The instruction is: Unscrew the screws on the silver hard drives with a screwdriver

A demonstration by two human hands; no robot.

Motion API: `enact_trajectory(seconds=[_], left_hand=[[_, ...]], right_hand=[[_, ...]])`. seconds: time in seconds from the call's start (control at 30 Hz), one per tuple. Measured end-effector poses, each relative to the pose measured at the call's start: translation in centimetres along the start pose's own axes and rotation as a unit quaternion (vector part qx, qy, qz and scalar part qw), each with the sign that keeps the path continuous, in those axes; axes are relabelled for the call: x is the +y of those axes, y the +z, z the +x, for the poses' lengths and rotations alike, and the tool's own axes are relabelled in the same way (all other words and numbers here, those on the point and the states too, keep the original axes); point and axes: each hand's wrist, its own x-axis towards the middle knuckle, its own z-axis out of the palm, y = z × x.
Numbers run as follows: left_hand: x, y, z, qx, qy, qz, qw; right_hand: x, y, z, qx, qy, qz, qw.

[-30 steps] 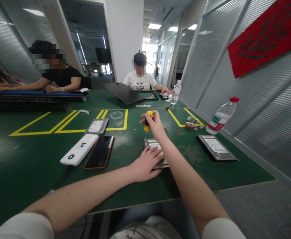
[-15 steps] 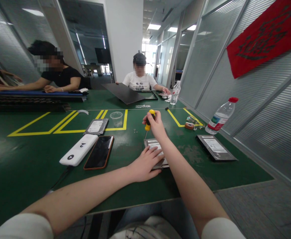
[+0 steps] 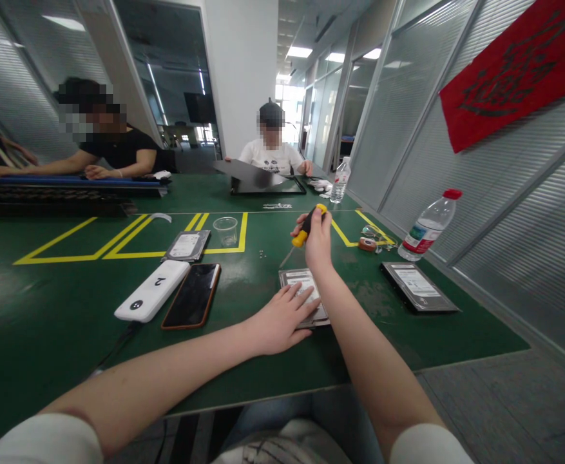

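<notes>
My right hand (image 3: 317, 241) is wrapped round the handle of a yellow and black screwdriver (image 3: 301, 237), which leans with its tip low and to the left, by the top left corner of a hard drive (image 3: 289, 277). Flat on that drive lies my left hand (image 3: 282, 319), fingers spread across its label. Whether the tip touches the drive, I cannot tell. Several tiny screws (image 3: 262, 254) lie on the green table (image 3: 243, 290), just left of the screwdriver tip.
Left are a second drive (image 3: 186, 246), a clear cup (image 3: 225, 232), a white power bank (image 3: 153, 292) and a phone (image 3: 192, 296). Right stand a third drive (image 3: 418, 287), brown tape (image 3: 367, 244) and a bottle (image 3: 430, 225). Across the table a person handles a dark panel (image 3: 253, 173).
My right hand has moved right and the screwdriver has gone from nearly upright to tilted. My left hand has hardly moved. The person opposite has lowered and shifted the dark panel.
</notes>
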Motion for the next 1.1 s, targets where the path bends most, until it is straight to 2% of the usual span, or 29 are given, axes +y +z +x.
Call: enact_trajectory(seconds=[0.1,0.33,0.4,0.47,0.57,0.6,0.63,0.7,0.8,0.9,1.0,1.1], left_hand=[[0.0,-0.1,-0.2,-0.009,-0.002,0.018,1.000],[1.8,-0.7,-1.5,-0.056,-0.040,0.068,0.995],[2.2,-1.3,-1.7,-0.061,-0.062,0.075,0.993],[1.9,-2.5,-1.6,-0.051,-0.049,0.050,0.996],[-0.2,-4.8,-0.8,-0.066,-0.004,-0.035,0.997],[-1.3,-5.6,-0.5,-0.069,-0.023,-0.060,0.995],[-2.6,-6.1,-0.2,-0.071,-0.062,-0.070,0.993],[-5.5,-6.7,0.2,-0.045,-0.191,-0.024,0.980],[-9.5,-6.0,0.2,-0.033,-0.282,0.017,0.959],[-12.3,-4.4,0.5,-0.038,-0.323,0.034,0.945],[-13.7,-3.1,1.7,-0.033,-0.335,0.047,0.940],[-14.3,-2.4,3.2,-0.029,-0.339,0.060,0.938]], right_hand=[[-0.4,-0.6,0.7,0.031,0.008,0.021,0.999],[0.2,-0.9,0.7,0.031,0.037,0.024,0.999],[0.2,-0.7,0.6,0.033,0.040,0.035,0.998],[-0.1,-0.7,0.7,0.039,0.042,0.052,0.997],[-1.0,-0.9,1.0,0.064,0.063,0.090,0.992],[-1.5,-1.1,1.1,0.073,0.081,0.104,0.989],[-1.9,-1.5,1.2,0.078,0.104,0.115,0.985],[-2.7,-2.5,1.4,0.073,0.179,0.120,0.974],[-3.2,-4.5,1.5,0.061,0.274,0.108,0.954],[-2.8,-6.1,1.3,0.070,0.316,0.115,0.939],[-2.1,-6.7,1.0,0.083,0.337,0.113,0.931],[-1.8,-6.6,0.8,0.060,0.336,0.118,0.932]])
